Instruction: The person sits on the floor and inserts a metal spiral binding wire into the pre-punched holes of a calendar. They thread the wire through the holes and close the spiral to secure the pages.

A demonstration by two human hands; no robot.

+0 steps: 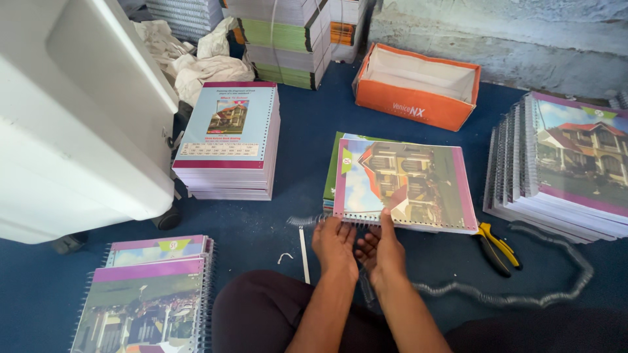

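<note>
Person sits on blue carpet floor (pixel 314 144), knee at bottom edge. Both hands at the punched near edge of a notebook (pixel 405 183) w/ house-photo cover, which lies on a short stack mid-floor, approx. centre. Left hand (pixel 335 243) has fingers curled at the hole edge, tips touching it; whether it pinches anything can't tell. Right hand (pixel 381 247) just beside it, thumb up on the cover, fingers bent under the edge, pinching it. Hands touch each other.

Clear plastic spiral coil (pixel 523 294) snakes along floor from under the hands out to the right. Yellow-handled pliers (pixel 498 245) lie just right of the notebook's near corner. Bound notebooks fanned at right edge (pixel 562 163); unbound stack (pixel 229 140) left of centre; more bound ones at bottom-left corner (pixel 150 294). Orange cardboard box (pixel 418 85), open, toward far edge. White machine (pixel 72 111) at left.
</note>
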